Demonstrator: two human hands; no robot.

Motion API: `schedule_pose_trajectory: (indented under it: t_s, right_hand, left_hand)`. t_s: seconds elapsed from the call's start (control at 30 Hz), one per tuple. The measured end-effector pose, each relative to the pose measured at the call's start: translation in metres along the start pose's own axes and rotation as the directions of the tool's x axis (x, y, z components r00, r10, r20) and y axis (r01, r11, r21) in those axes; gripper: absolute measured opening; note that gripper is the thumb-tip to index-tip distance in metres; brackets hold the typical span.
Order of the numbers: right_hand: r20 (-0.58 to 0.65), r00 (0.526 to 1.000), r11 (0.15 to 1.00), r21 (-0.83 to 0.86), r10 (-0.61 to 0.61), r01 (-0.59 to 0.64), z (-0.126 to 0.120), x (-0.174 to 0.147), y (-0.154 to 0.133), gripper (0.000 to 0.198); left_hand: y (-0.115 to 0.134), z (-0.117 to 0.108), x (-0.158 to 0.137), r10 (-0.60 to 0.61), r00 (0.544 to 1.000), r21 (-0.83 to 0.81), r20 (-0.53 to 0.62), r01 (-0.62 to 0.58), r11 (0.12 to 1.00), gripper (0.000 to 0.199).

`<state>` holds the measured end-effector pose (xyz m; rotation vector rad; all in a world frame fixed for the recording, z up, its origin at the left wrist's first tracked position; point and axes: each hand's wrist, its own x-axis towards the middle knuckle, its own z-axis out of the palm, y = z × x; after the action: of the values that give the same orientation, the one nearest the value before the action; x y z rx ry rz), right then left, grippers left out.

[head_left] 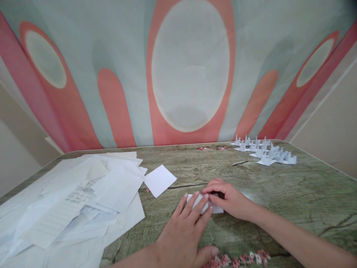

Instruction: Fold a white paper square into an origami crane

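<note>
Spread over a small folded piece of white paper (218,210), my left hand (185,229) presses it flat to the table with straight fingers. At the paper's upper right edge, my right hand (234,199) has its thumb and fingertips pinched together on it. Much of the folded paper is hidden under my fingers. A square white sheet (160,181) lies just beyond my left hand, turned cornerwise. Small white folded paper figures, like origami cranes (266,158), stand grouped at the far right.
A large loose pile of white papers (117,186), some printed, covers the left of the wood-patterned table (279,190). Behind the table's far edge hangs a grey and coral patterned backdrop (189,137). Pink flower patterns (240,258) show near the front edge.
</note>
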<state>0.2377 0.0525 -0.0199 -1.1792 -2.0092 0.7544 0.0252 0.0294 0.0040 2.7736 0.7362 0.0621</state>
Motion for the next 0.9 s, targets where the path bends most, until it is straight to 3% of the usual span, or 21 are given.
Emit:
schedule_pose_trajectory:
  t_s: [0.13, 0.2, 0.27, 0.37, 0.43, 0.6, 0.77, 0.9]
  right_hand:
    - [-0.013, 0.997, 0.993, 0.100, 0.071, -0.069, 0.001, -0.003, -0.009, 0.021]
    - [-0.025, 0.995, 0.990, 0.112, 0.092, -0.089, 0.003, -0.005, -0.015, 0.021]
    - [-0.037, 0.996, 0.993, 0.090, 0.076, -0.073, 0.005, -0.007, -0.020, 0.018]
    - [-0.049, 0.999, 0.999, 0.050, 0.023, -0.020, 0.006, -0.009, -0.024, 0.017]
    - [-0.075, 0.997, 1.000, 0.031, 0.003, -0.001, 0.007, -0.010, -0.025, 0.016]
    - [-0.145, 0.989, 1.000, -0.021, -0.024, 0.021, 0.009, -0.011, -0.027, 0.006]
    - [-0.137, 0.978, 0.987, -0.052, -0.156, 0.151, 0.011, -0.011, -0.028, 0.006]
    - [-0.155, 0.976, 0.989, -0.038, -0.150, 0.146, 0.011, -0.011, -0.029, 0.005]
  left_hand:
    - [-0.003, -0.002, 0.002, -0.110, 0.979, -0.202, -0.174, 0.074, 0.977, 0.063]
    - [-0.008, -0.001, 0.005, -0.237, 0.920, -0.352, -0.312, 0.119, 0.928, 0.062]
    - [-0.015, 0.002, 0.009, -0.366, 0.855, -0.515, -0.367, 0.141, 0.846, 0.066]
    - [-0.024, 0.006, 0.015, -0.441, 0.858, -0.781, -0.264, 0.078, 0.620, 0.074]
    - [-0.026, 0.006, 0.017, -0.447, 0.868, -0.851, -0.215, 0.059, 0.522, 0.070]
    - [-0.026, 0.006, 0.017, -0.515, 0.832, -0.804, -0.208, 0.155, 0.574, 0.017]
    - [-0.027, 0.006, 0.019, -0.569, 0.796, -0.866, -0.208, 0.120, 0.485, 0.016]
    - [-0.027, 0.005, 0.020, -0.603, 0.774, -0.888, -0.193, 0.123, 0.443, 0.017]
